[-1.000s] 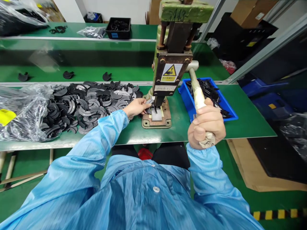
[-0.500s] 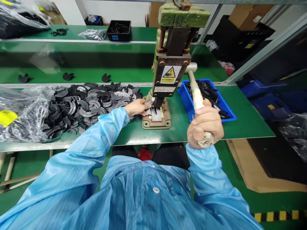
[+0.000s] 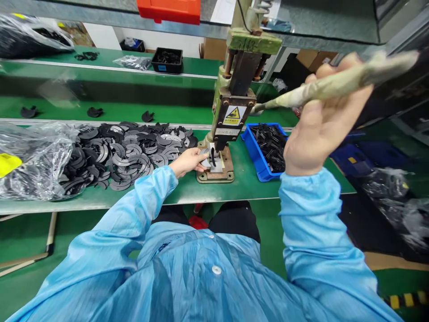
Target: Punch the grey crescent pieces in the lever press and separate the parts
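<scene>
My left hand pinches a flat grey curved piece at the left side of the press base. A thin black part stands on the base beside it, just under the press head. My right hand is raised at the right, against the wrapped press lever, with the thumb on its near side and the fingers behind it. The lever's outer end is blurred.
Many dark curved pieces are heaped left of the press, beside a clear plastic bag. A blue bin of black parts sits right of it. An orange box is on the shelf above.
My right hand has gone up with the lever, its fingers now looser around it. The press head has risen off the base. My left hand has stayed near the base, and the view has shifted.
</scene>
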Action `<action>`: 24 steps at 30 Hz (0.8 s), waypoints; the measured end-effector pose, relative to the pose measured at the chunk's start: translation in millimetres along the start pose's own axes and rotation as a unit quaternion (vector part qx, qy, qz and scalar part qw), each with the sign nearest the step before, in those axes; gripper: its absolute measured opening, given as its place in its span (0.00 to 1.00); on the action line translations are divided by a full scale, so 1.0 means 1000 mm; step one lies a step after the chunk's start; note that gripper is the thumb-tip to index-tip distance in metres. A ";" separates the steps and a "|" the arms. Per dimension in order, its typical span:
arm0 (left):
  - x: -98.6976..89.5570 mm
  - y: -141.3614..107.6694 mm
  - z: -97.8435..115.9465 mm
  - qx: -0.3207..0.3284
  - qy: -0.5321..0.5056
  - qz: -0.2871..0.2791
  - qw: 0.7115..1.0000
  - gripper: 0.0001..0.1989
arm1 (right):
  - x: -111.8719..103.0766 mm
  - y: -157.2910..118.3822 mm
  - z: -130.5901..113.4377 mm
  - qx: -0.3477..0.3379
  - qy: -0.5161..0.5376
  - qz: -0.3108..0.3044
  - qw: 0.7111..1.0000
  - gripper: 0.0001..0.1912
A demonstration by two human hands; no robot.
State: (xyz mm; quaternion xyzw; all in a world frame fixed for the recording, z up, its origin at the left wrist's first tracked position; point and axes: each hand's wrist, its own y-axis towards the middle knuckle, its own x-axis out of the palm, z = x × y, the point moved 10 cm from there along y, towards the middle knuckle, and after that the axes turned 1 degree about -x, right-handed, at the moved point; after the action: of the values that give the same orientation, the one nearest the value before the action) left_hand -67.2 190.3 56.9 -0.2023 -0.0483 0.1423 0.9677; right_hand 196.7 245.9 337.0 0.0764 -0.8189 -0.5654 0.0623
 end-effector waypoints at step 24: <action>0.031 -0.121 0.050 0.299 0.305 0.032 0.904 0.21 | 0.076 -0.205 0.005 0.117 -0.103 -0.332 0.930 0.07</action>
State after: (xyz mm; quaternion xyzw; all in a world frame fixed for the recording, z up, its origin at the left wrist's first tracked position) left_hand -14.3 112.2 153.1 0.0616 0.3002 0.1123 0.9452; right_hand 132.2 164.1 145.0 0.2922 -0.8088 -0.4587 -0.2235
